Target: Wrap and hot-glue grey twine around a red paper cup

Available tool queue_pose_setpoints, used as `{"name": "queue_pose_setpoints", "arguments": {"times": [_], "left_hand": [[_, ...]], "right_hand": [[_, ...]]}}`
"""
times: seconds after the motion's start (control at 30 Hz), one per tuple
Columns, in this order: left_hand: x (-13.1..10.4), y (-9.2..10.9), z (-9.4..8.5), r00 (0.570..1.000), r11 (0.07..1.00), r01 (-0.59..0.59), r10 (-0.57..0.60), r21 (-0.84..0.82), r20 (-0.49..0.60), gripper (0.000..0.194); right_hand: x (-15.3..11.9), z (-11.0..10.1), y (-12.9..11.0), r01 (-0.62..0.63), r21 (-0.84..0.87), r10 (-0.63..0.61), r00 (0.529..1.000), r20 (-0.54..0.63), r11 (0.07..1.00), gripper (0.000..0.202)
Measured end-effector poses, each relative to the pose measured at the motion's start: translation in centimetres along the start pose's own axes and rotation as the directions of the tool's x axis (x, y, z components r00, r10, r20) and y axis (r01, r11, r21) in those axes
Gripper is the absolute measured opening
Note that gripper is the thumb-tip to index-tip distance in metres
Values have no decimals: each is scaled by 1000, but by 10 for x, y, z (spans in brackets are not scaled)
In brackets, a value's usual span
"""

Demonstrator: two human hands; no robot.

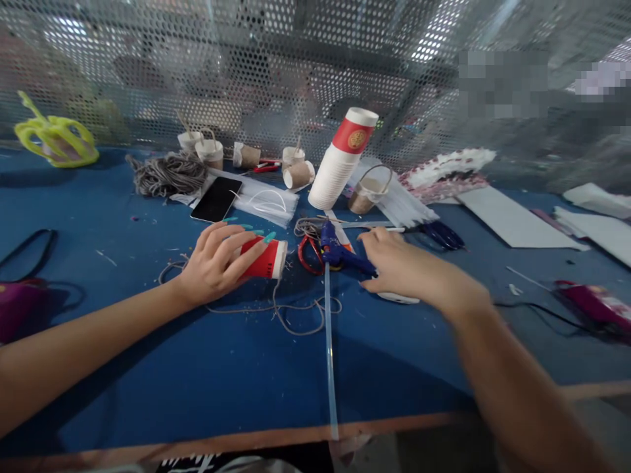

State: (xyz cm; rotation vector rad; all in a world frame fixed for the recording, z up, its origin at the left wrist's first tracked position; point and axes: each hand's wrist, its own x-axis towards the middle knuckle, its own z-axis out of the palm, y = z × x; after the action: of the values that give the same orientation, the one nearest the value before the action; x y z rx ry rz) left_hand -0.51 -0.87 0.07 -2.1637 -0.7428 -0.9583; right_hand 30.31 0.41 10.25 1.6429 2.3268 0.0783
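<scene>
My left hand [217, 263] is closed over a red paper cup [265, 258] with a white end. The cup lies on its side on the blue table, and the fingers partly cover it. Thin grey cord [296, 307] trails from beside the cup in loose loops. My right hand [399, 263] is at the handle end of a blue glue gun [340, 255], thumb and fingers apart around it. A long clear glue stick [329, 348] runs from the gun toward the table's front edge. Red-handled scissors [309, 255] lie just left of the gun. A white item beneath my right hand is mostly hidden.
A tall stack of paper cups [335, 171] leans at the back centre. Behind my left hand are a black phone [217, 199] and grey yarn [168, 174]. Small brown-and-white baskets [367, 192] stand further back. White boards [517, 217] lie right, before a perforated metal screen [276, 72].
</scene>
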Motion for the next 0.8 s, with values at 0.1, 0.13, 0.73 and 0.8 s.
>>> {"name": "queue_pose_setpoints", "arguments": {"times": [0.1, 0.13, 0.73, 0.8], "left_hand": [[5, 1, -1, 999, 1000, -23, 22, 12, 43, 73], [7, 2, -1, 998, 1000, -4, 3, 16, 62, 73], [4, 6, 2, 972, 994, 91, -101, 56, 212, 56], [4, 6, 2, 965, 991, 131, -130, 13, 229, 56]], "right_hand": [[13, 22, -11, 8, -78, -10, 1000, -28, 997, 30], [15, 26, -16, 11, -100, -18, 997, -70, 995, 32], [19, 41, -1, 74, 226, 29, 906, -423, 971, 22], [16, 38, -3, 65, 363, 114, 886, -450, 930, 18]]}}
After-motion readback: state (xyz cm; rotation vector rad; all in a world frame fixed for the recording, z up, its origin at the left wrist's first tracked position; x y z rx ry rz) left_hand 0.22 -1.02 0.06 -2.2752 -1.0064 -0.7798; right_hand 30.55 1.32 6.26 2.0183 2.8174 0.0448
